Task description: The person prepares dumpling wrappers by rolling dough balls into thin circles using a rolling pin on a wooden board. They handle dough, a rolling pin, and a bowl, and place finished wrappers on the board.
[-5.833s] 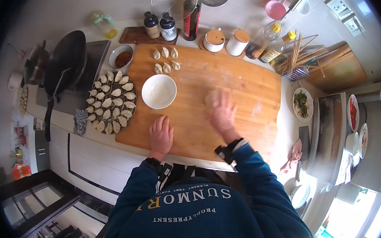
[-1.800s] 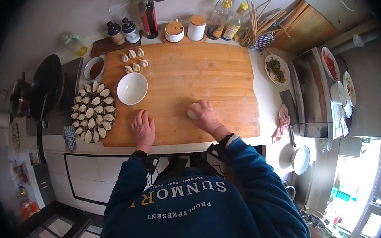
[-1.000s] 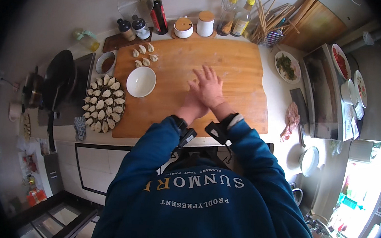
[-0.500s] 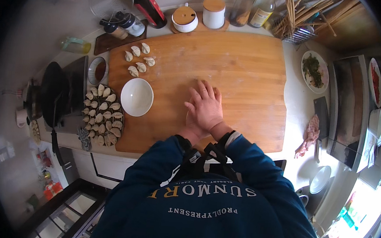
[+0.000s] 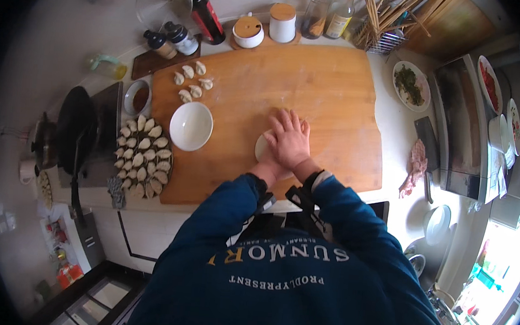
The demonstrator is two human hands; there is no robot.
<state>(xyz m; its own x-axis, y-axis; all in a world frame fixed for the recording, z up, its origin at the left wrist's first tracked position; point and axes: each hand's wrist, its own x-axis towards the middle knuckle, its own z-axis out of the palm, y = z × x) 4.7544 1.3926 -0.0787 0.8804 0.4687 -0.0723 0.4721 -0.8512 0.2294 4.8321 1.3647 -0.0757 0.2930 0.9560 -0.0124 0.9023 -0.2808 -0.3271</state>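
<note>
At the middle front of the wooden board, my hands are stacked and pressing down. My right hand (image 5: 292, 145) is on top, its fingers stretched out and a little spread. Beneath it is my left hand (image 5: 267, 167), its fingers mostly hidden. A pale, rounded piece of dough (image 5: 261, 145) shows at the left edge under my hands; the rest of it is covered. To the left of my hands a white bowl (image 5: 191, 126) stands on the board. Beyond the bowl lie several folded dumplings (image 5: 188, 72).
The floured wooden board (image 5: 336, 119) spans the counter. At its left are a tray of dumplings (image 5: 143, 160), a bowl of dark sauce (image 5: 137, 97) and a black pan (image 5: 75, 120). Jars (image 5: 281, 27) and bottles line the back. Right: a plate of chopped greens (image 5: 410, 86), raw meat (image 5: 415, 168), a cleaver (image 5: 428, 136).
My stacked hands have shifted a little on the board, and the dough's edge now shows beside them. The whole view has tilted slightly.
</note>
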